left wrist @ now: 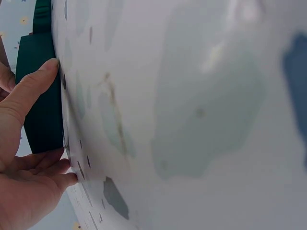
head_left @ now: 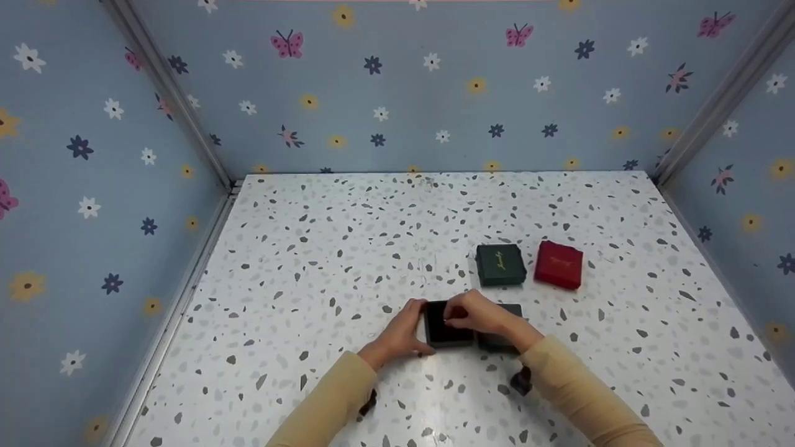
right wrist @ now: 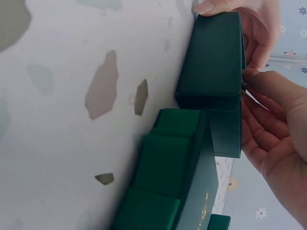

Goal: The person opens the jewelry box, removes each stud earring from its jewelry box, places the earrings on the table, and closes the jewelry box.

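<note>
A green box (head_left: 452, 343) with a dark inside stands uncovered on the speckled table. My left hand (head_left: 399, 332) grips its left side, thumb at the front and fingers round the back; in the left wrist view the thumb lies against the green wall (left wrist: 41, 105). My right hand (head_left: 477, 312) reaches over the box, thumb and forefinger pinched at the opening. A tiny thing shows at the right fingertips, too small to name. Close by on the right, partly under my right forearm, lies a dark green piece (head_left: 497, 343). In the right wrist view, green ribbon (right wrist: 163, 163) shows in front.
Behind the hands sit a closed green box (head_left: 500, 265) with gold lettering and a red box (head_left: 559, 265) to its right. The white speckled table (head_left: 323, 248) runs back to a blue flowered wall (head_left: 422, 87), with similar walls on both sides.
</note>
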`<action>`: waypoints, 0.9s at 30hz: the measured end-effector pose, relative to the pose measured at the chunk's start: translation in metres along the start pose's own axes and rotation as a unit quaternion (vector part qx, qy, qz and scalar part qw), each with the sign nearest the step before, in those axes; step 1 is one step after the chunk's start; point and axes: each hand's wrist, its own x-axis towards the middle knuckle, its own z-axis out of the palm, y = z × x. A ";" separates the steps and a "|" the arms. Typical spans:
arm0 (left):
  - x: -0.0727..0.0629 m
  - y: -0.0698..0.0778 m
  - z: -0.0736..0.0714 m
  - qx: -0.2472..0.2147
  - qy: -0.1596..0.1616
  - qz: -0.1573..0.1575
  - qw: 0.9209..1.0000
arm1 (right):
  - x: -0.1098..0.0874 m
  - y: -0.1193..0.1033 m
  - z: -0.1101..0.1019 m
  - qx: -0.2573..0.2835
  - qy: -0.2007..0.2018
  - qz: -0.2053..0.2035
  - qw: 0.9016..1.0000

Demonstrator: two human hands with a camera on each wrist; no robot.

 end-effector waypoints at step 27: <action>0.001 -0.001 0.001 0.007 0.009 0.016 1.000 | 0.019 0.011 -0.021 0.030 0.059 0.008 0.998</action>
